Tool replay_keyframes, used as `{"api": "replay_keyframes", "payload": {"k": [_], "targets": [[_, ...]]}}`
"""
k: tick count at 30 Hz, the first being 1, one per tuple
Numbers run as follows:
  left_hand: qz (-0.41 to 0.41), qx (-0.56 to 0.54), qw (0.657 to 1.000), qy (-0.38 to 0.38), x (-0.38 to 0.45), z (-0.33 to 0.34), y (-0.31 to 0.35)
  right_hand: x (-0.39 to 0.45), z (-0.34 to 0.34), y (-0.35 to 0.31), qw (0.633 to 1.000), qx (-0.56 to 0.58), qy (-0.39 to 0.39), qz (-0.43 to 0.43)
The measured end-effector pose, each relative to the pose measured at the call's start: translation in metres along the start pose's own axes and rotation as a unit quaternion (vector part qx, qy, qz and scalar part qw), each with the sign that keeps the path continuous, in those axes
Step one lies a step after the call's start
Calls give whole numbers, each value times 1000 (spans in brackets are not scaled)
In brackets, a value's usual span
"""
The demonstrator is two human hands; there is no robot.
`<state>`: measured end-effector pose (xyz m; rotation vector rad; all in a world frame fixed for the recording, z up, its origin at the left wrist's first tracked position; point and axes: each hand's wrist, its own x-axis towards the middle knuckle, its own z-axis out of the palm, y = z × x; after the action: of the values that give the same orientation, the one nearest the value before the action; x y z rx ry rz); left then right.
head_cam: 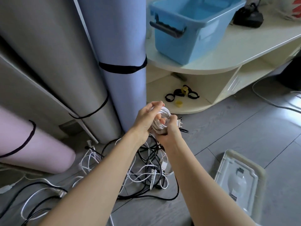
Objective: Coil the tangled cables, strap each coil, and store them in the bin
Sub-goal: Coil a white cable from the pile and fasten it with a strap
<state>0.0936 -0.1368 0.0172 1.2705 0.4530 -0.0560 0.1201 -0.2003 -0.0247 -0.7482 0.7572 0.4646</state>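
Here, seen from above through a head camera, a person's two bare arms reach forward over a grey floor. Both hands meet around a white cable coil held in the air. The left hand has its fingers curled over the top of the coil, grasping it. The right hand grips the coil from below and the right side, its fingers wrapped round the loops. A plug with metal prongs sticks out to the right of the coil, just beside the right hand. Below the arms, on the floor, lies a tangle of cables, black and white, looped over one another and spreading to the left. Beyond the hands stands a cream shelf unit. On its top sits a blue bin with a dark handle, open. On the lower shelf lie several black straps curled into rings, with a yellow one nearer the edge. At the lower right, on the floor, lies a clear lid. To the left stand rolled mats, grey, lilac and pink, each bound with a black band.
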Motion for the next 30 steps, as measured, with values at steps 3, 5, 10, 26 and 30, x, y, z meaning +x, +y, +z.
{"api": "replay_keyframes", "payload": {"k": [3, 5, 10, 26, 30], "targets": [[-14, -15, 1000, 18, 10, 3, -10, 23, -13, -3, 998, -60, 2, 22], [-4, 68, 996, 64, 23, 3, -16, 35, -22, -9, 977, -206, 48, 17], [-8, 185, 976, 113, 48, -4, -24, 61, -27, -50, 702, -649, 123, -265], [-49, 190, 977, 81, 49, -22, -17, 110, -12, -79, 441, -840, 9, -317], [-51, 183, 978, 82, 47, -31, -16, 107, -13, -87, 449, -801, 60, -391]]}}
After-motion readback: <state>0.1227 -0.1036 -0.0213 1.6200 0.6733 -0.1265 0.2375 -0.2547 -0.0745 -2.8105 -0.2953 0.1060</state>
